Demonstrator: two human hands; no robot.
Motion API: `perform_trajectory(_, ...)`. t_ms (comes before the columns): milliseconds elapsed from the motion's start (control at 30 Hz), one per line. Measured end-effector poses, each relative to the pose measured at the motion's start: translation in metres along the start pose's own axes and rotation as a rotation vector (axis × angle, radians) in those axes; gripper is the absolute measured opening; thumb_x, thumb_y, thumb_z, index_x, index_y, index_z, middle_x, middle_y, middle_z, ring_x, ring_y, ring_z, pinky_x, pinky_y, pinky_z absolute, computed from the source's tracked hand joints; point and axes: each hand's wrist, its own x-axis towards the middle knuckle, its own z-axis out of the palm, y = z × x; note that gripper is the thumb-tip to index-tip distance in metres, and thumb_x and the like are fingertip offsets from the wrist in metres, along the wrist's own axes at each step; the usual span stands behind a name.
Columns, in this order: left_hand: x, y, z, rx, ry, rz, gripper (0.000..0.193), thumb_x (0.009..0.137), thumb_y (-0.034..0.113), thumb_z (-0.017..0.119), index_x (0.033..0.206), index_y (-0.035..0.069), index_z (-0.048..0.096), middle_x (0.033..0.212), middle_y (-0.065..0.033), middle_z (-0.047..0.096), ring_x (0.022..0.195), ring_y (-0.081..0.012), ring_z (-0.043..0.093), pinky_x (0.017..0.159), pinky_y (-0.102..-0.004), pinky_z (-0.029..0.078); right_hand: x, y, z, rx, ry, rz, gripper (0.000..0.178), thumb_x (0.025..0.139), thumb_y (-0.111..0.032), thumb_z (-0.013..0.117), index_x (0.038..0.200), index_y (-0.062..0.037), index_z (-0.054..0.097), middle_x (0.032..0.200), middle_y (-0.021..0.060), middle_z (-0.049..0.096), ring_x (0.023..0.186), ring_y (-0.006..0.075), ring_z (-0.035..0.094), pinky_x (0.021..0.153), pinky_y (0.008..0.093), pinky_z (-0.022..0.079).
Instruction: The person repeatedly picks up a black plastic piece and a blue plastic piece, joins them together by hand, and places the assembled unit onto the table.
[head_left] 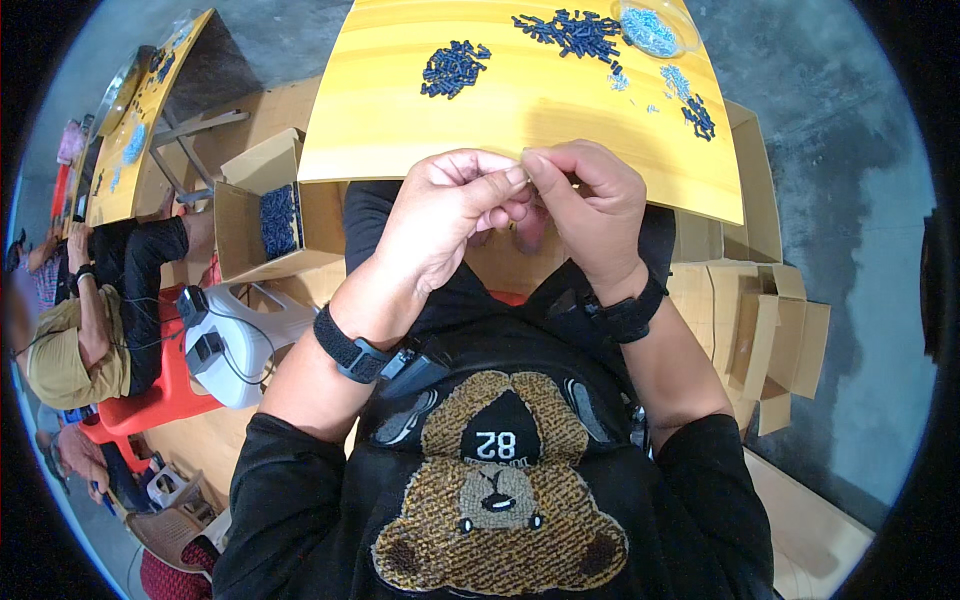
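Note:
Just off the near edge of a yellow table (370, 120), my left hand (435, 210) and my right hand (598, 215) meet at the fingertips. Both are closed in a pinch, thumb against forefinger. Whatever sits between the fingertips is too small to make out. On the tabletop beyond lie a small heap of short black pieces (455, 70) and a larger heap of black pieces (580, 36). A clear round dish (692, 40) holds small light-blue pieces (648, 32). Nearer me on the right are loose pale-blue pieces (675, 80) and a few black pieces (699, 118).
An open cardboard box (235, 235) with dark pieces inside stands left of the table; more cardboard boxes (755, 350) are at the right. Beside me on the left are a white stool (235, 350) and a person (90, 330) seated at a second yellow table (118, 180).

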Motion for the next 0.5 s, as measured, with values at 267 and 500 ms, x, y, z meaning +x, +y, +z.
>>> perform_trajectory(267,0.005,0.005,-0.011,-0.15,-0.064,-0.096,0.012,0.086,0.011,0.058,0.092,0.002,0.063,0.079,-0.0054,0.064,0.066,-0.0096,0.06,0.058,-0.0186,0.05,0.0,-0.004,-0.006,-0.102,-0.194,-0.06,0.023,0.068,-0.005,0.07,0.089,-0.0018,0.061,0.075,0.0101,0.057,0.065,0.0193,0.057,0.057,0.0285,0.046)
perform_trajectory(500,-0.002,0.005,-0.008,-0.274,-0.094,-0.167,0.016,0.086,0.006,0.055,0.1,-0.001,0.06,0.089,-0.0096,0.065,0.072,-0.0111,0.063,0.068,-0.0256,0.055,-0.006,0.002,-0.001,-0.187,-0.158,-0.16,0.029,0.063,-0.005,0.072,0.09,-0.0035,0.06,0.077,0.0107,0.056,0.068,0.0245,0.057,0.059,0.0313,0.047)
